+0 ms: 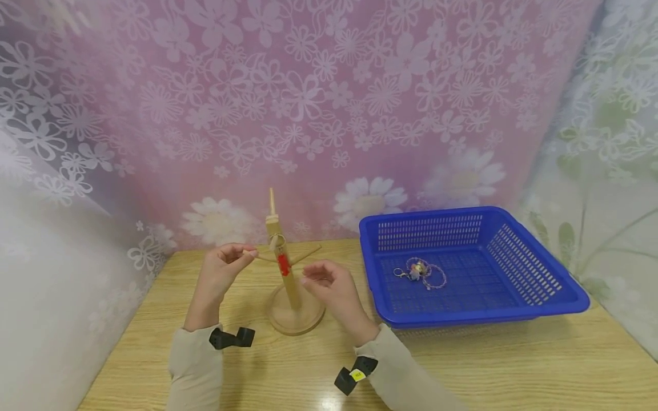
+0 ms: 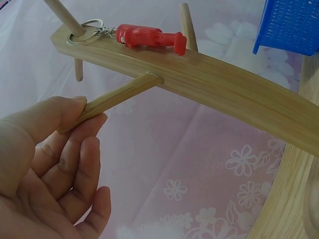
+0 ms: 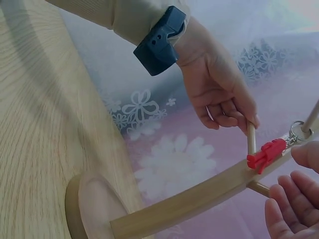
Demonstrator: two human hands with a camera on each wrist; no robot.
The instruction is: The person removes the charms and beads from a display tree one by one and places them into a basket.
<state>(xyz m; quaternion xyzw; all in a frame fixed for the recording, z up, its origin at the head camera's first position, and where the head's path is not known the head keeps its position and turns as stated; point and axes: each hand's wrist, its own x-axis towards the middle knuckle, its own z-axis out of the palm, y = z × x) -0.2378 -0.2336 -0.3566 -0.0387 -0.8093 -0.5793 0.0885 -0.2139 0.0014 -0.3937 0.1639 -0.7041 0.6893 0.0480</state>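
Observation:
A wooden stand with a round base [image 1: 295,319] and upright post [image 1: 291,288] stands on the table, with pegs sticking out at its sides. From an upper peg hangs a keychain with a red figure [image 2: 149,37], its metal ring [image 2: 85,33] looped round the peg. Thumb and fingers of my left hand [image 1: 218,277] pinch the end of the left side peg [image 2: 122,94]. My right hand [image 1: 334,288] is at the post's right, its fingers loosely bent close to the opposite peg [image 3: 259,188]. Whether they touch that peg I cannot tell.
A blue plastic basket [image 1: 478,314] stands right of the stand. Inside it lies a braided cord keychain [image 1: 418,269] with a clasp and small charms. Behind the wooden table [image 1: 277,371] hangs a pink flowered curtain [image 1: 319,125].

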